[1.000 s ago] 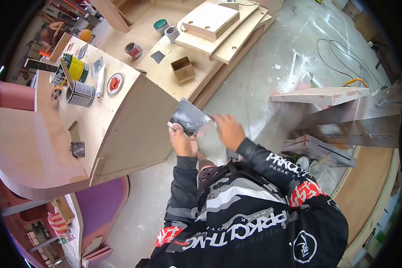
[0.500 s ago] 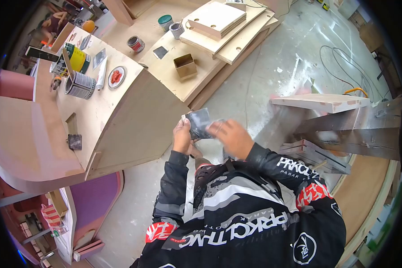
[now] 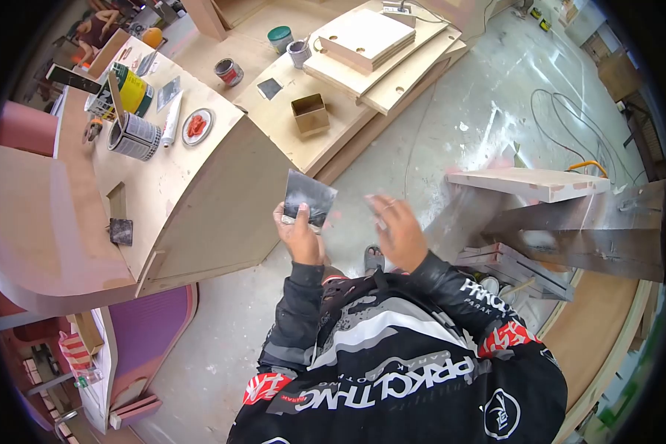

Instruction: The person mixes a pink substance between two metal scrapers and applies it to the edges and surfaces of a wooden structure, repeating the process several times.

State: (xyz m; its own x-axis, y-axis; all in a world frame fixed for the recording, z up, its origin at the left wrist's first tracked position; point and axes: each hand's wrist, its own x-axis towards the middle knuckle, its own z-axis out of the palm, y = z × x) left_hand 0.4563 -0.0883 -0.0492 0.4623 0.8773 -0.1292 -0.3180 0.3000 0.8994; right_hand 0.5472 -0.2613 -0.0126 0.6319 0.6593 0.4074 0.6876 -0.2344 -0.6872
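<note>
My left hand [image 3: 300, 243] is closed on a dark, square putty spreader [image 3: 311, 194], thumb pressed on its face. Whitish smears cover part of that face, and a pale strip runs along its lower edge. To the right, apart from the spreader, my right hand [image 3: 401, 231] is raised with its fingers stretched out. Its fingertips are slightly blurred, and nothing shows in them. On the workbench to the left, a round lid [image 3: 197, 127] bears red paste, beside a white tube [image 3: 172, 122] and an open tin [image 3: 134, 138] with a stick in it.
A square brass-coloured box [image 3: 310, 115] stands on the plywood platform, near stacked boards [image 3: 368, 35] and small paint tins [image 3: 229, 72]. Another dark spreader [image 3: 121, 231] lies at the bench's left. A board [image 3: 529, 183] rests on a beam at right; a cable [image 3: 570, 118] crosses the floor.
My right hand has come off the spreader and moved right, its fingers straightening. My left hand has turned the spreader more upright and shifted slightly left.
</note>
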